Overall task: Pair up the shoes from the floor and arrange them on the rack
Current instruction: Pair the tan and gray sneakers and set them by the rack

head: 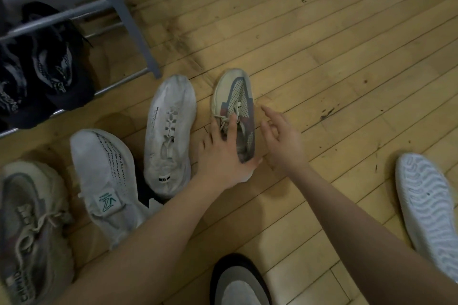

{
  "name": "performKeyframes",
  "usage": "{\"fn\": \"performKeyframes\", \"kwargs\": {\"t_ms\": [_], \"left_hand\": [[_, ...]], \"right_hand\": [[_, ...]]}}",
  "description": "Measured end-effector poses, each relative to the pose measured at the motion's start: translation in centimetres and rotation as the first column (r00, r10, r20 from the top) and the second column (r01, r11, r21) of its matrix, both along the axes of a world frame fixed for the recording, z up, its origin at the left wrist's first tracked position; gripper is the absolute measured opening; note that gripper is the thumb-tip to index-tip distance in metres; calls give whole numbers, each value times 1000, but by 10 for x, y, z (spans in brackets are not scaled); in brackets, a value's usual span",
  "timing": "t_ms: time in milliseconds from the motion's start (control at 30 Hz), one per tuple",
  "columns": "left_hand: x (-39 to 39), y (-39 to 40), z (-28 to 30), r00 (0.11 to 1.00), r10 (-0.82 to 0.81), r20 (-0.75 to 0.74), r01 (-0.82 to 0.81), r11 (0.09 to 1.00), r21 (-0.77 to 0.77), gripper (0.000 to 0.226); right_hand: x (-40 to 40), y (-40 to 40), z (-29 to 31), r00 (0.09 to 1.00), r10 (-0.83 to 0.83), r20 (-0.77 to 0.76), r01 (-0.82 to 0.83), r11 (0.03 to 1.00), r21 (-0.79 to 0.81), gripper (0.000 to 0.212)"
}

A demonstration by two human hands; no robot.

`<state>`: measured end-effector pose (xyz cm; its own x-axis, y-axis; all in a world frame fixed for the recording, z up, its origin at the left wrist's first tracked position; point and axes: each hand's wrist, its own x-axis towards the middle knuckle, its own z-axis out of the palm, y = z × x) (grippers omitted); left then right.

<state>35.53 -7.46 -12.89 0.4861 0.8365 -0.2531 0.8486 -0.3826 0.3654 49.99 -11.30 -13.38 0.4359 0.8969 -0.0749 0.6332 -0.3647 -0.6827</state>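
A cream and grey laced sneaker [234, 96] lies on the wooden floor, toe pointing away. My left hand [224, 156] grips it at the heel, fingers over the laces and collar. Just right of the shoe, my right hand [281, 141] hovers open, touching nothing. Its matching cream and grey sneaker [29, 225] sits at the far left. Two white sneakers [171, 131] [106, 181] lie between them. A metal shoe rack [124, 7] stands at the upper left and carries a pair of black shoes [49, 64].
A white shoe lies sole-up [428, 208] at the right edge. A grey and black shoe [238, 285] pokes in at the bottom centre. Bare wooden floor [322, 44] stretches to the upper right, up to a white wall.
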Motion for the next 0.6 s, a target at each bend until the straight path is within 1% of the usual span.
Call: {"fn": "performKeyframes", "kwargs": {"t_ms": [67, 100, 200, 267, 367, 500, 600], "left_hand": [[6, -2, -4, 1000, 20, -13, -20, 999, -31, 114], [8, -2, -4, 1000, 28, 3, -28, 999, -39, 114], [8, -1, -5, 996, 55, 75, -50, 997, -65, 111], [5, 0, -5, 985, 83, 148, -76, 995, -58, 109], [-3, -2, 2, 968, 70, 241, -71, 997, -4, 104], [-20, 0, 27, 957, 12, 289, -31, 997, 64, 98], [-40, 5, 53, 956, -33, 292, -6, 991, 131, 94]], "right_hand": [[9, 8, 0, 999, 43, 4, -43, 998, -37, 42], [10, 12, 0, 996, 85, 23, -84, 994, -64, 43], [4, 21, -6, 977, 187, 98, -173, 975, -140, 46], [-1, 25, -8, 978, 186, 92, -171, 974, -147, 45], [-7, 21, -1, 987, 142, 75, -136, 988, -73, 42], [-15, 13, 22, 988, 99, 117, -109, 990, 89, 43], [-31, 12, 41, 989, 87, 123, -107, 980, 165, 46]]}}
